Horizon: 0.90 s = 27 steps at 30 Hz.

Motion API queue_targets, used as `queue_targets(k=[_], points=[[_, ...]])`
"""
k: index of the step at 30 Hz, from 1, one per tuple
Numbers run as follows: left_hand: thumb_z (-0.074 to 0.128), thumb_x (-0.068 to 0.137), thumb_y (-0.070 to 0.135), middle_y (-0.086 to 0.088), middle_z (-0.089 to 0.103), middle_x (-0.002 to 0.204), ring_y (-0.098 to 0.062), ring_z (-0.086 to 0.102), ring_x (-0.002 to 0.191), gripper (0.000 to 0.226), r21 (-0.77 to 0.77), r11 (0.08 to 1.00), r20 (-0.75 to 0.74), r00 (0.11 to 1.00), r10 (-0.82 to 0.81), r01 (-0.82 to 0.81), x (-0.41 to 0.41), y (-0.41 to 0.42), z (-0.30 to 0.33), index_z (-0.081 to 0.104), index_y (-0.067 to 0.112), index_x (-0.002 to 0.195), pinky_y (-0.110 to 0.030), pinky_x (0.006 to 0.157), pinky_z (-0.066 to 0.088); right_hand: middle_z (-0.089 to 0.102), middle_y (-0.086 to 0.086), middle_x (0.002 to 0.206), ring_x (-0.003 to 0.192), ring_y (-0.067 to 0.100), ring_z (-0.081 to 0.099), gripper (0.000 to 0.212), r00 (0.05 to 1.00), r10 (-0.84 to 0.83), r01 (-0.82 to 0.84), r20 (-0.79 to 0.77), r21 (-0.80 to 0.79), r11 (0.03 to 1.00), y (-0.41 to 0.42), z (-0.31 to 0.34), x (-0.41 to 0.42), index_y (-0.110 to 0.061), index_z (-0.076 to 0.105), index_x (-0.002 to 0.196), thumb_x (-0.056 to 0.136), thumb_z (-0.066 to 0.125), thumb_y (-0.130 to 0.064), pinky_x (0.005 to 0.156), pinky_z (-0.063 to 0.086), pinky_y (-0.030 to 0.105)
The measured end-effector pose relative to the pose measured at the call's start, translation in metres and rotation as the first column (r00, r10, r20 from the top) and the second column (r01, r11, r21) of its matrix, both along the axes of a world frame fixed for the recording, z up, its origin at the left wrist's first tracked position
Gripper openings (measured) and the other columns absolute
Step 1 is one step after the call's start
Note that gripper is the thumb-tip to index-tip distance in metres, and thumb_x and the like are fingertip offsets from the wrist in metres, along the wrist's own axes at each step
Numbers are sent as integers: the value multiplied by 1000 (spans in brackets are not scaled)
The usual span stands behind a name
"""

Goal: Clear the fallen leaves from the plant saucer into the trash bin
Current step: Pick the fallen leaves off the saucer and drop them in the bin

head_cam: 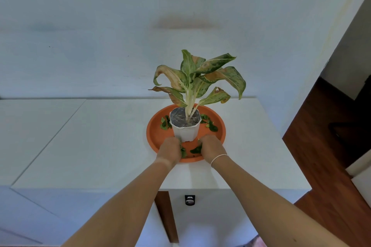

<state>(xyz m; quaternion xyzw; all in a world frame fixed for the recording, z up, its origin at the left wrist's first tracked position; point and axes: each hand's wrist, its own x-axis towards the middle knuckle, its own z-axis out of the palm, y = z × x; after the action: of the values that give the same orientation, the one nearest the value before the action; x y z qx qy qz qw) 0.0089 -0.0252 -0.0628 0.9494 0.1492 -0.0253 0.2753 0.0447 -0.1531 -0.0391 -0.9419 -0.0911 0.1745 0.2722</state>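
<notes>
An orange round saucer sits on a white cabinet top and carries a white pot with a leafy plant. Small green fallen leaves lie in the saucer left of the pot, right of the pot and at the front between my hands. My left hand rests on the saucer's front left, fingers curled over leaves. My right hand is at the front right, fingers bent onto the leaves. No trash bin is in view.
The white cabinet top runs left, with its front edge close to me and a lock on the front below. A white wall stands behind. Dark wooden floor lies to the right.
</notes>
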Motion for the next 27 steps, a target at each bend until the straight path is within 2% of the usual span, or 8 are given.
queue_targets(k=[4,9,13,15,18,20,24,27], points=[[35,81,-11,1,45,59,-11,37,52,40,-65,998,19,999,25,-24,2,8,-7,43,16,52,-17,49,34,67,18,106,87,28,58,30,999,-52,52,-8,81,995,-1,-3,6,3,70,104,92,42,0,87,48,33],[36,85,-11,-13,65,100,-23,56,89,36,-162,981,73,990,117,-104,4,14,-1,66,4,98,-26,73,42,64,12,119,109,31,58,34,971,-220,237,-97,238,942,-5,1,18,-5,71,109,91,43,3,98,47,33],[35,87,-8,-15,67,113,-24,57,95,42,-297,942,45,983,178,-157,10,24,2,71,2,108,-28,78,45,63,11,104,87,27,59,32,917,-283,380,-280,400,834,-11,2,27,-1,69,110,89,46,6,76,52,28],[31,85,-10,-14,64,109,-20,56,85,46,-437,875,25,970,242,-207,9,27,6,71,3,106,-29,75,46,59,13,95,76,24,54,29,870,-261,461,-417,504,730,-12,4,29,4,64,112,89,47,9,68,50,28],[28,90,-4,-10,58,100,-14,46,63,44,-608,741,-32,941,338,-287,11,27,12,70,7,98,-25,62,42,53,14,92,73,22,51,24,697,-169,694,-697,595,405,-15,11,26,0,52,109,91,42,12,55,48,24],[30,93,1,-7,55,95,-14,44,61,39,-718,601,-92,904,418,-351,12,27,16,67,10,86,-23,59,41,50,16,99,76,26,52,23,621,-96,768,-778,580,271,-17,11,26,0,46,111,92,38,11,55,51,27],[30,91,-3,-7,48,75,-14,44,61,31,-864,313,-198,837,510,-395,8,25,23,54,7,73,-21,51,41,43,17,100,83,33,51,19,541,-10,836,-841,536,115,-18,12,24,0,48,93,92,31,8,78,52,35],[32,90,-5,-9,45,69,-15,44,58,29,-890,227,-225,814,535,-395,5,26,24,49,5,69,-22,53,42,40,15,91,79,32,48,22,523,3,851,-852,522,55,-18,12,22,-3,47,80,92,29,4,64,58,39]])
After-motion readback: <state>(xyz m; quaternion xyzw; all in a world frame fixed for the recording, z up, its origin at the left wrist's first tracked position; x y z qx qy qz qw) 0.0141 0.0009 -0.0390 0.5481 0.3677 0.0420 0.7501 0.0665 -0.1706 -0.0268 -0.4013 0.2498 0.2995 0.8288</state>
